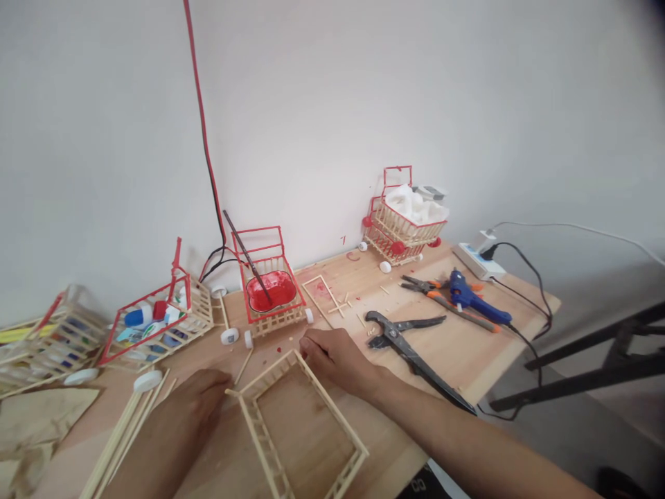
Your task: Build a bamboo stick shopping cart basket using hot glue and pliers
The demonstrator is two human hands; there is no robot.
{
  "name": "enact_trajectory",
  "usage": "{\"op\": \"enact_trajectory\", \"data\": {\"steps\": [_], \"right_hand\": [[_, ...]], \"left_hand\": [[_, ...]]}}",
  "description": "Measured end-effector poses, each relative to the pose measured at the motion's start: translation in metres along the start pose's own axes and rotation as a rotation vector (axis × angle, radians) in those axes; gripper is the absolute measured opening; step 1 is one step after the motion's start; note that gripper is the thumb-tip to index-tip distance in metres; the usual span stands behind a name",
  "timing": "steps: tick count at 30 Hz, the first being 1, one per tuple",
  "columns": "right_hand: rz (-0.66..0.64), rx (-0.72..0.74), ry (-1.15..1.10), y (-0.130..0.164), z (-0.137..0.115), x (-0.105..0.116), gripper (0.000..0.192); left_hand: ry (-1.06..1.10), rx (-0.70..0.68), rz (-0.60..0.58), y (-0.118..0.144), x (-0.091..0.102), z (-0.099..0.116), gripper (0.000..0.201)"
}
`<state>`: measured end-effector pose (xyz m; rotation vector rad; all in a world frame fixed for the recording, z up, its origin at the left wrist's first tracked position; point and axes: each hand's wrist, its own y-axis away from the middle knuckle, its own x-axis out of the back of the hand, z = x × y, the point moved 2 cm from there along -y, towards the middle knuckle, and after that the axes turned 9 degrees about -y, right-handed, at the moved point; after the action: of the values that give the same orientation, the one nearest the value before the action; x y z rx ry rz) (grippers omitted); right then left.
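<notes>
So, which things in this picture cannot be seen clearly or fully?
- Head view: left hand fingertips, turned away from the camera.
- Wooden frame near end, cut by the bottom edge.
- Stick cart at far left, cut by the left edge.
- Labels on the small bottles, too small to read.

Left hand cut off at the wrist by the bottom edge; its fingers curled under, grip impossible to tell. Stick frame cut at the bottom edge too. Far-left basket partly outside, contents blurred. Brush tip hidden in red paint.
</notes>
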<state>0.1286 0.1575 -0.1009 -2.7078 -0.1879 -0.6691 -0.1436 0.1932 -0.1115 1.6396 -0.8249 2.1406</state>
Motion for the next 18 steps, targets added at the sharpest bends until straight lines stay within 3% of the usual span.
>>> {"op": "enact_trajectory", "data": {"steps": [2,6,12,18], "right_hand": [[-0.002,-0.002,0.0,0.0,0.0,0.0,0.031],[0.015,-0.016,0.012,0.0,0.002,0.001,0.032],[0.029,-0.02,0.041,0.001,0.003,0.002,0.039],[0.064,-0.003,0.044,0.002,0.006,0.003,0.039]], "left_hand": [[-0.066,-0.056,-0.094,-0.001,0.005,0.005,0.026],[-0.211,0.099,-0.184,-0.001,0.016,0.013,0.024],[-0.251,0.247,-0.009,0.0,0.03,0.013,0.03],[-0.394,0.4,-0.142,0.003,0.042,0.013,0.032]]}}
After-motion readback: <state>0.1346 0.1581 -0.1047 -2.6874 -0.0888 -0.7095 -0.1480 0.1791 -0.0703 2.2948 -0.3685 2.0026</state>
